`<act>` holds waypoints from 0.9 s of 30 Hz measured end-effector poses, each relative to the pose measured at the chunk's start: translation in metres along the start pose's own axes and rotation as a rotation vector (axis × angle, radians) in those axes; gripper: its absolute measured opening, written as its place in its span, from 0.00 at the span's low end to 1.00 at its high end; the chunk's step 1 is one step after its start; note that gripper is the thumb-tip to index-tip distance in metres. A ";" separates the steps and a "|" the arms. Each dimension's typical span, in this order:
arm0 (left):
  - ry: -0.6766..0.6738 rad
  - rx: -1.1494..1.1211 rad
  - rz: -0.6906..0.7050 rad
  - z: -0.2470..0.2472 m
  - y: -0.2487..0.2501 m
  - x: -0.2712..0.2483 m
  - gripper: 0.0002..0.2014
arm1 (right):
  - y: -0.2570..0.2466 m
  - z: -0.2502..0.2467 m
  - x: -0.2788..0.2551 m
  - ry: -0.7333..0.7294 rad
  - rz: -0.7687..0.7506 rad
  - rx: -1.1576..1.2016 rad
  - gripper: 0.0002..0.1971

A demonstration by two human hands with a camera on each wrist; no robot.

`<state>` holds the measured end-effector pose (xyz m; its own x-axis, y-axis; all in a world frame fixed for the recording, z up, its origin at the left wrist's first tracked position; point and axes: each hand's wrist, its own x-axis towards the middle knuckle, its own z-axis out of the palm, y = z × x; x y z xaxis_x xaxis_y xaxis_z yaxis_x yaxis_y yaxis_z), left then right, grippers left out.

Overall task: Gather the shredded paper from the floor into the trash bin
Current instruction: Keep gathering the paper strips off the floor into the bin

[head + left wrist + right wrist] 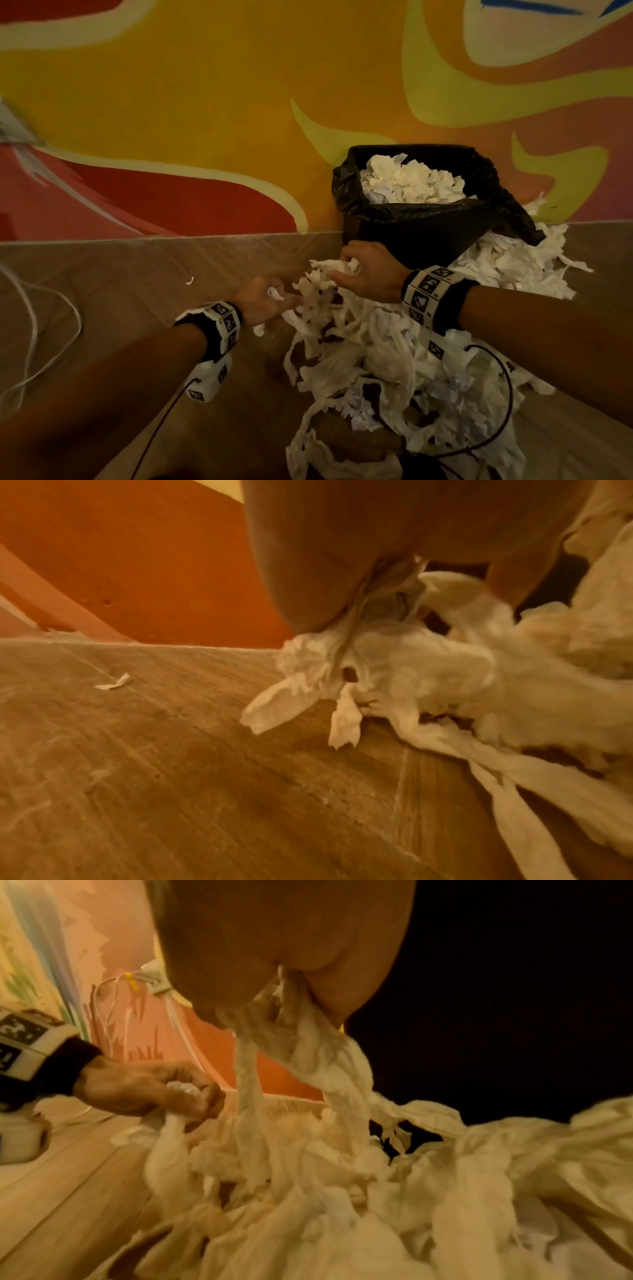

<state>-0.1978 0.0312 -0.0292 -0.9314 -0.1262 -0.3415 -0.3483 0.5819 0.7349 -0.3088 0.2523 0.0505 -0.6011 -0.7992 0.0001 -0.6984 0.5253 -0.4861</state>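
Observation:
A tangle of white shredded paper [370, 346] trails from both hands down to the wooden floor. My left hand [265, 301] grips a bunch of strips at the tangle's left edge; in the right wrist view that left hand [154, 1091] has its fingers curled round them. My right hand [366, 270] grips another bunch at the top of the tangle, just in front of the black-lined trash bin [421, 226]. The bin stands against the wall and holds crumpled white paper [411, 181]. Strips [308, 1047] hang from my right fist, and paper [359, 653] is bunched under my left.
More shredded paper [520, 263] lies on the floor right of the bin. A single scrap [189, 281] lies left of my hands. White cables [34, 329] loop on the floor at far left. A painted wall [205, 120] runs behind the bin.

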 end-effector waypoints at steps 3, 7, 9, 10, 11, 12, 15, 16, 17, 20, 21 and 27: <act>0.067 0.119 0.015 -0.002 -0.001 0.003 0.16 | -0.006 -0.007 0.003 0.044 0.020 0.063 0.11; 0.040 0.146 0.083 0.002 0.000 0.004 0.17 | -0.013 -0.009 0.006 0.056 0.015 0.102 0.10; 0.024 0.137 0.132 0.004 -0.001 0.003 0.13 | -0.016 -0.008 0.007 0.062 -0.007 0.140 0.10; 0.013 0.127 0.138 0.005 -0.001 0.003 0.11 | -0.017 -0.008 0.007 0.063 -0.019 0.151 0.10; -0.002 0.137 0.125 0.005 -0.002 0.002 0.12 | -0.018 -0.007 0.007 0.062 -0.025 0.156 0.10; -0.011 0.170 0.101 0.006 -0.003 0.003 0.15 | -0.018 -0.007 0.007 0.055 -0.023 0.162 0.09; -0.001 0.303 0.067 0.013 -0.002 0.002 0.17 | -0.018 -0.006 0.005 0.010 0.015 0.167 0.09; -0.003 0.344 0.082 0.016 -0.001 0.000 0.18 | -0.019 -0.005 0.004 -0.010 0.021 0.165 0.09; -0.025 0.390 0.098 0.020 0.000 -0.002 0.21 | -0.019 -0.004 0.002 -0.030 0.013 0.178 0.09; -0.150 0.497 0.103 0.029 -0.004 -0.003 0.27 | -0.020 -0.004 0.000 -0.048 -0.047 0.219 0.14; -0.164 0.518 0.079 0.030 -0.005 -0.003 0.26 | -0.020 -0.005 0.000 -0.046 -0.062 0.201 0.14; -0.047 0.368 0.110 0.035 -0.006 -0.008 0.14 | -0.019 -0.012 0.000 -0.052 0.001 0.190 0.04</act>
<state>-0.1849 0.0564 -0.0515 -0.9521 -0.0150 -0.3053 -0.1775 0.8403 0.5123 -0.2997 0.2459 0.0699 -0.5772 -0.8155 -0.0432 -0.6094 0.4653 -0.6420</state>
